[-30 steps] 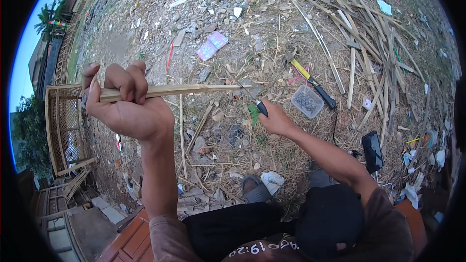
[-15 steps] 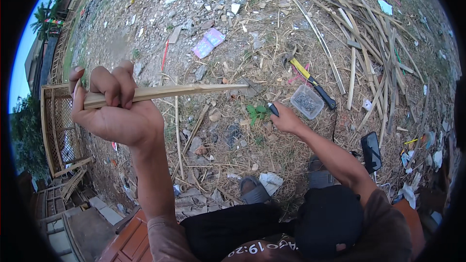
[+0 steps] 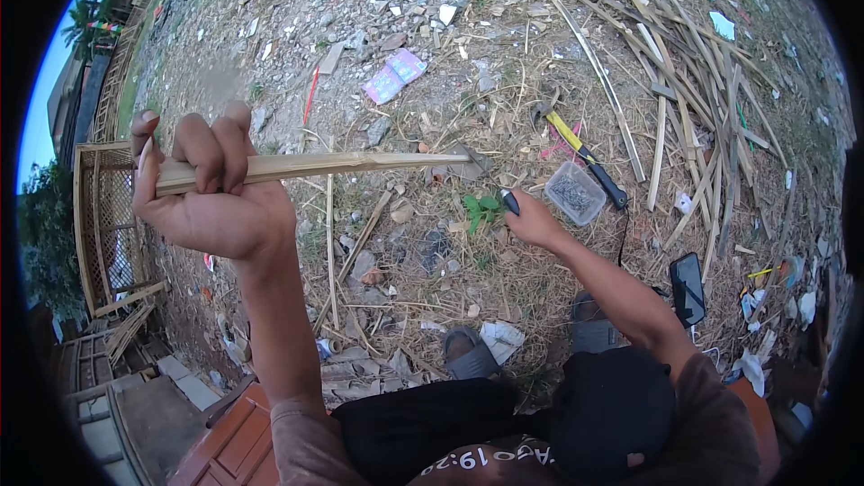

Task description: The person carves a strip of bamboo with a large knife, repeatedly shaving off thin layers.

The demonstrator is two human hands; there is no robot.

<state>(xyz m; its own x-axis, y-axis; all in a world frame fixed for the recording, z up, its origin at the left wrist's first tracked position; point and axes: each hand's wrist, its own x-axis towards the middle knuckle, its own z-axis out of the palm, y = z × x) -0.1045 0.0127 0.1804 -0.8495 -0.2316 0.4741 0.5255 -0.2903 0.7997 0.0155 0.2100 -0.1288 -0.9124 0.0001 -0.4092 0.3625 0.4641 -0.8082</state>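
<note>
My left hand (image 3: 211, 189) is raised at the left, its fingers curled round a pale bamboo strip (image 3: 342, 164). The strip points right across the view and narrows toward its far end. Lower and farther right, my right hand (image 3: 533, 219) is closed on a short black-handled tool (image 3: 510, 202). A flat grey piece (image 3: 475, 159) lies by the strip's tip; whether it is the tool's blade, I cannot tell. Just left of the right hand grows a small green plant (image 3: 481, 210).
Beyond my right hand lie a clear tub of nails (image 3: 576, 193) and a yellow-and-black hammer (image 3: 583, 155). Many strips (image 3: 693, 81) are piled at the far right. A phone (image 3: 688, 288) stands near my right elbow. Stones and litter cover the ground; a lattice frame (image 3: 112, 225) stands left.
The view has shifted slightly, so the ground things sit a little farther right. Both hands keep their grips, and the strip's tip lies slightly farther right.
</note>
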